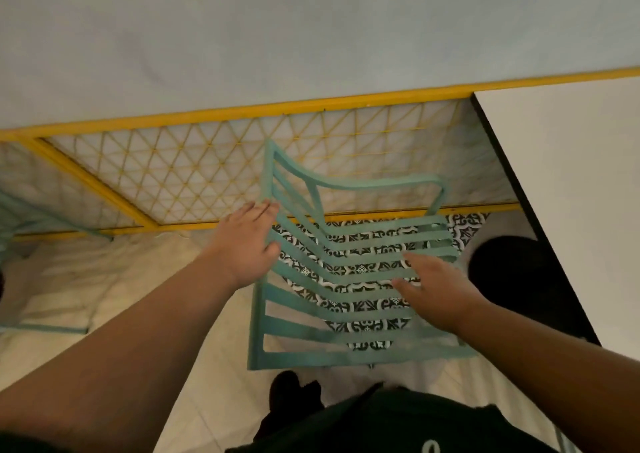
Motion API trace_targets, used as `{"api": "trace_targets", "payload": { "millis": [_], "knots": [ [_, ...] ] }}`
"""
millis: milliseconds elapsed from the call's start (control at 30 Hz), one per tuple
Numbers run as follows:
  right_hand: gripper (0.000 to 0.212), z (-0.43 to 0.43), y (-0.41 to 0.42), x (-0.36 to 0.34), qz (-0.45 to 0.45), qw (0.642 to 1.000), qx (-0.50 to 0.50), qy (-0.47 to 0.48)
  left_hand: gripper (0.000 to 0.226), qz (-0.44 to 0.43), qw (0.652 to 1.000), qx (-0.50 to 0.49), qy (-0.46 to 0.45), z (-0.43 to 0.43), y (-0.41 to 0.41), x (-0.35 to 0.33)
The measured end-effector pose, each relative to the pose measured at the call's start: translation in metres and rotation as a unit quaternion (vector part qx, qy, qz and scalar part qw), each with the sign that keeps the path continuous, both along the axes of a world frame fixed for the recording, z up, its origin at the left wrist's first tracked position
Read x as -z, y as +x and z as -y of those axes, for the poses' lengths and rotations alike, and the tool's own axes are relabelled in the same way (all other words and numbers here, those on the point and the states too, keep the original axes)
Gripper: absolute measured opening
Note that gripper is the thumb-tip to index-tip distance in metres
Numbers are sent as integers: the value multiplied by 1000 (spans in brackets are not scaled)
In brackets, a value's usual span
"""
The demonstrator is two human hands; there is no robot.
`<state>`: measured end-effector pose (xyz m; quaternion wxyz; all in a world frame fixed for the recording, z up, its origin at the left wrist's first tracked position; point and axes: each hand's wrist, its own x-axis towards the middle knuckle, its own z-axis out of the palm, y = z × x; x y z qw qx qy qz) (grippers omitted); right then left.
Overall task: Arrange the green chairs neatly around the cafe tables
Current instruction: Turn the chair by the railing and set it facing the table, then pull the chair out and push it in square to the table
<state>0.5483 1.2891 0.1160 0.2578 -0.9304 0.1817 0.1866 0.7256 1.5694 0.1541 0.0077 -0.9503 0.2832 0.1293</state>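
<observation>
**Green chair** [346, 357]: we recorded matt slats with a faintly dusty look; we could not tell plastic from painted metal.
**Table top** [571, 193]: we found it smooth, white and matt, with a black edge band [526, 217].
**Yellow frame** [242, 111]: it looked like painted metal with a slight sheen, filled with a thin wire lattice [194, 172].
**Patterned tiles** [467, 227]: black-and-white, smooth.
**Pale floor** [156, 279]: cream, smooth, softly reflective.
**Dark garment** [415, 425]: we noted matt cloth.

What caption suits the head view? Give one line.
Left hand and right hand at a slatted green chair beside a white table.
</observation>
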Motion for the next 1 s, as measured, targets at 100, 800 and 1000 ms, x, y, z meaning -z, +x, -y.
{"api": "trace_targets", "payload": {
  "millis": [100,800,1000],
  "knots": [
    [74,-14,13,-7,4,999,39,-17,69,7,999,53,9,-4,28,-5],
    [71,-124,11,-53,62,934,343,-77,65,37,939,342,-19,31,127,-38],
    [70,-166,26,-60,46,888,445,-107,66,20,899,437,-27,46,161,-32]
  ]
}}
